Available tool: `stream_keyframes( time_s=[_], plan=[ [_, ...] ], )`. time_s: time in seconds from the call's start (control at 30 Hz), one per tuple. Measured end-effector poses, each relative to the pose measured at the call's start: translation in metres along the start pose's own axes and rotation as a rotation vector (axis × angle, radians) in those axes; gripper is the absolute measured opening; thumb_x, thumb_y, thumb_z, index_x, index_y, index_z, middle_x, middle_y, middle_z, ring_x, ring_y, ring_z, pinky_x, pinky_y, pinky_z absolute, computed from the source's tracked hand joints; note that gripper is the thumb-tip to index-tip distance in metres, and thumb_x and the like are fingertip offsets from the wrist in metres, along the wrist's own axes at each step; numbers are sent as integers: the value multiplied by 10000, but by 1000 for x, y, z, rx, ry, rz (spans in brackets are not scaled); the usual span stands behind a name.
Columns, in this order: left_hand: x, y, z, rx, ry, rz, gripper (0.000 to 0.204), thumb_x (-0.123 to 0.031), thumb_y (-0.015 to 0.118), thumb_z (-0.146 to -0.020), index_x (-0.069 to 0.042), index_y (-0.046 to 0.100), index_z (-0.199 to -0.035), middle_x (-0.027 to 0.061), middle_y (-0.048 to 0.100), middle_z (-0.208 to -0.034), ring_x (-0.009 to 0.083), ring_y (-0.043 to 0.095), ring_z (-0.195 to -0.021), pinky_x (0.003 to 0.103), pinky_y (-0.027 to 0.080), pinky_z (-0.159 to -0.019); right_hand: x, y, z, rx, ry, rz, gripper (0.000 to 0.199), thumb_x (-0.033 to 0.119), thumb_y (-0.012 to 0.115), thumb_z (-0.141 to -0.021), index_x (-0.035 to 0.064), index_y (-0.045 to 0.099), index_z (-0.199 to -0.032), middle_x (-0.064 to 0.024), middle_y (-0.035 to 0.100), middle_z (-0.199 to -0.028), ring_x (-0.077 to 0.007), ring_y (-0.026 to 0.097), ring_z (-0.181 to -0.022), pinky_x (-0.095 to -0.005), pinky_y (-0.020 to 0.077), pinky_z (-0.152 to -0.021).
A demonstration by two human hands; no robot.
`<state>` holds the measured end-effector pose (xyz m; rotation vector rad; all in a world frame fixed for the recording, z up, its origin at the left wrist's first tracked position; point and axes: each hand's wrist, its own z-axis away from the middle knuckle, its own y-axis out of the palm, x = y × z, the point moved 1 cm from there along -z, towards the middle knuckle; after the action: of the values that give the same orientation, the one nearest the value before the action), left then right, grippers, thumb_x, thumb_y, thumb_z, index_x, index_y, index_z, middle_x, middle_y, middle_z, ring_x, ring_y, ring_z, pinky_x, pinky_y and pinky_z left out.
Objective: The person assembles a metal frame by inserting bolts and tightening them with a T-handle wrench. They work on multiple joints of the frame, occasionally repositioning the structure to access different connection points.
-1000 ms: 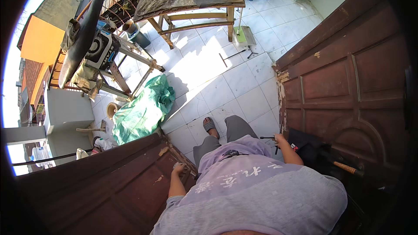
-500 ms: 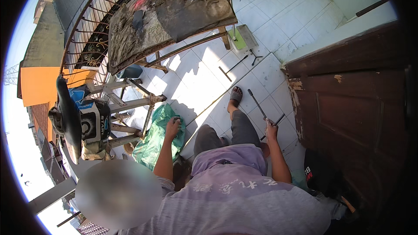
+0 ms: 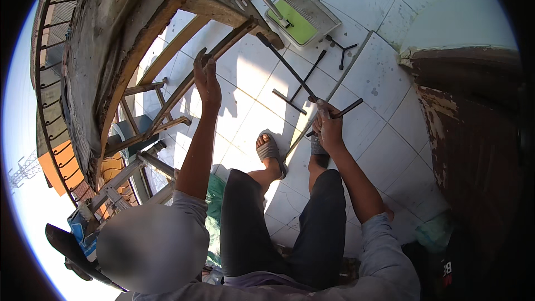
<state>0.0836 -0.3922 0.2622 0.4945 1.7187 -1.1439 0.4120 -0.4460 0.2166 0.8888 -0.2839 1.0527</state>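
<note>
My right hand (image 3: 329, 127) is closed round the crossbar of a dark T-handle wrench (image 3: 283, 62), whose long shaft points forward and to the left above the floor. A second T-handle wrench (image 3: 307, 78) lies on the tiles just beyond it. Farther off, a dark three-armed Y-shaped wrench (image 3: 341, 51) rests on the floor. My left hand (image 3: 207, 81) is raised, empty, with its fingers stretched forward. It appears close to the wooden leg frame (image 3: 223, 42) of a worn table; whether it touches the wood I cannot tell.
The worn table's stained top (image 3: 120, 39) fills the upper left. A dustpan (image 3: 329, 19) with a green inside stands at the back. A metal stand (image 3: 159, 167) and green plastic bag (image 3: 214, 192) are at left. On the right is a peeling brown wooden door (image 3: 446, 134).
I have moved forward, so the table and dustpan are nearer. My left hand has left the green bag and risen toward the table. My right hand still holds the T-handle wrench, now pointing forward-left.
</note>
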Motion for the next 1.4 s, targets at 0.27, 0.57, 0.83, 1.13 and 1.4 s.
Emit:
stream_keyframes(
  time_s=[0.27,0.57,0.83,1.13,1.4],
  plan=[
    [36,54,-125,41,240,303,647,-507,274,-1046,-21,374,-1462,151,507,-1364,294,505,-1273,461,432,-1042,-67,-18,-89,177,-169,138,275,175,557,-1025,-26,667,-1176,79,376,-540,-3,282,-412,-220,229,-389],
    [43,49,-118,322,125,407,686,-561,146,-1046,-94,333,-1512,136,506,-1396,287,547,-1205,467,453,-1016,-99,-18,-95,193,-374,208,281,172,563,-1024,-41,659,-1181,59,426,-546,-19,343,-441,-225,287,-426],
    [48,44,-118,447,117,452,689,-539,166,-1053,-79,240,-1561,116,431,-1497,294,503,-1264,473,390,-1097,-105,0,-75,177,-362,127,267,160,517,-1040,-44,657,-1144,62,406,-533,-12,311,-420,-230,257,-402],
    [51,38,-118,521,88,592,626,-472,201,-1077,-73,258,-1556,95,408,-1515,286,444,-1318,493,346,-1123,-110,18,-54,350,43,-423,384,243,434,-1075,-42,499,-1325,56,217,-499,-46,173,-385,-244,194,-382],
    [44,44,-118,594,138,635,592,-471,247,-1081,-79,303,-1521,112,456,-1458,278,452,-1322,464,361,-1126,-110,13,-54,443,2,-530,416,253,372,-1088,-38,444,-1377,67,223,-488,-46,172,-373,-246,193,-374]
  ],
)
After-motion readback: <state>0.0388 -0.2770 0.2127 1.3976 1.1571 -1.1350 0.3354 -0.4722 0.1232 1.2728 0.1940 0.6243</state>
